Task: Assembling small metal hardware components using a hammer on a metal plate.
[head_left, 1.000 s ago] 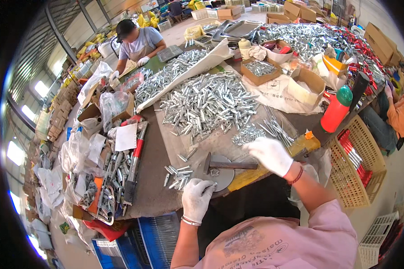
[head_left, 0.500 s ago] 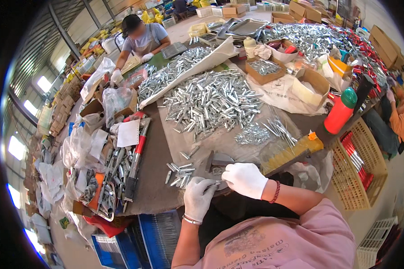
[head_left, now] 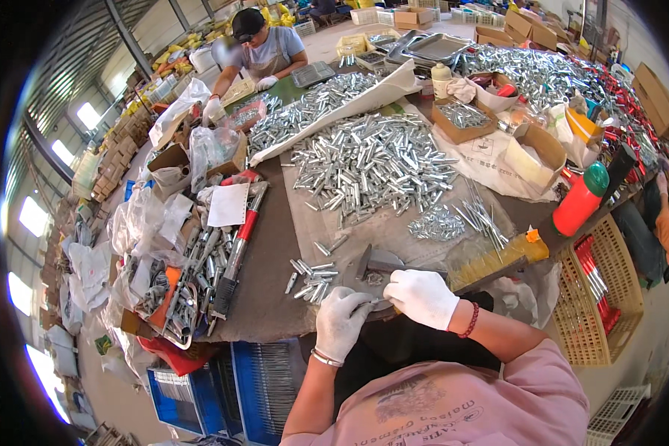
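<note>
In a white glove, my left hand point(head_left: 342, 321) is closed, its thumb and fingertips pinching a small metal piece point(head_left: 380, 304) at the table's near edge. My right hand point(head_left: 422, 299), also gloved, meets it from the right with fingers closed together; what lies inside them is hidden. Just beyond the hands sits a dark metal block fixture point(head_left: 383, 260). Several loose silvery metal cylinders point(head_left: 314, 280) lie left of it. Farther back spreads a big heap of such cylinders point(head_left: 375, 165), with a small pile of tiny metal parts point(head_left: 437, 222) and some thin metal rods point(head_left: 483, 221) at its right.
A box of tools and metal parts point(head_left: 172, 301) stands at left, with a paper sheet point(head_left: 228, 204) on top. At right are a red bottle with green cap point(head_left: 581, 199) and a yellow crate point(head_left: 609, 312). A co-worker point(head_left: 264, 52) sits across the table.
The whole view has shifted, so the table appears farther right. My hands stay together at the table edge in nearly the same pose. The co-worker's head has turned.
</note>
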Available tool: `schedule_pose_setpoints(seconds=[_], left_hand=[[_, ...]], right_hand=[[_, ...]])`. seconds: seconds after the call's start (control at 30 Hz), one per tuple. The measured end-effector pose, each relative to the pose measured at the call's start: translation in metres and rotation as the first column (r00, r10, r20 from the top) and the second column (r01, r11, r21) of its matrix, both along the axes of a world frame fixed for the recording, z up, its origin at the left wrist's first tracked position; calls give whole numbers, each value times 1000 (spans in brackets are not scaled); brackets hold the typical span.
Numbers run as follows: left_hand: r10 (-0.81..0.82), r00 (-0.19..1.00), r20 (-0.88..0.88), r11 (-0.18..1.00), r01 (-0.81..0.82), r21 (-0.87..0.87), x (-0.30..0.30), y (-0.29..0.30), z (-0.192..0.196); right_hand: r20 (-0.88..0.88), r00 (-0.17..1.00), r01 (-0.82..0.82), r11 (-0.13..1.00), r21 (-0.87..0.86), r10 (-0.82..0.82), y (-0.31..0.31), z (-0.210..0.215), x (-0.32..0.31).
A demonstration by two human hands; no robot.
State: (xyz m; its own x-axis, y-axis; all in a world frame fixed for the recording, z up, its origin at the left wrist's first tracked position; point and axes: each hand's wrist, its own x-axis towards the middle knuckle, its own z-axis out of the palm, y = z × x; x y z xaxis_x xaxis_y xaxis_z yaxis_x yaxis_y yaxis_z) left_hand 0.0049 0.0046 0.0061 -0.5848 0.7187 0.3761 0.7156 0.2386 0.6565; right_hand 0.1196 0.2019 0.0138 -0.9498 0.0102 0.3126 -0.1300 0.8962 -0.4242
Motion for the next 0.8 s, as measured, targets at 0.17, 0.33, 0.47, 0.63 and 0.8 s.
schedule_pose_setpoints(seconds=[0.17, 0.33, 0.47, 0.63, 0.8], left_hand=[[-5, 1000, 6, 1000, 5, 6, 8, -4, 2], [-11, 999, -36, 1000, 11, -14, 0, -5, -13], [-42, 996, -79, 999, 41, -9, -4, 0, -3], [41, 987, 153, 999, -37, -28, -7, 2, -16], [42, 980, 194, 999, -40, -16, 1, -3, -15]], right_hand=[[-9, 1000, -3, 1000, -16, 3, -5, 0, 5], [-59, 998, -15, 998, -63, 11, 1, -13, 0], [-87, 996, 17, 999, 47, -13, 13, -8, 2], [-54, 997, 61, 998, -13, -62, 13, -7, 0], [-38, 998, 48, 999, -8, -48, 9, -12, 5]])
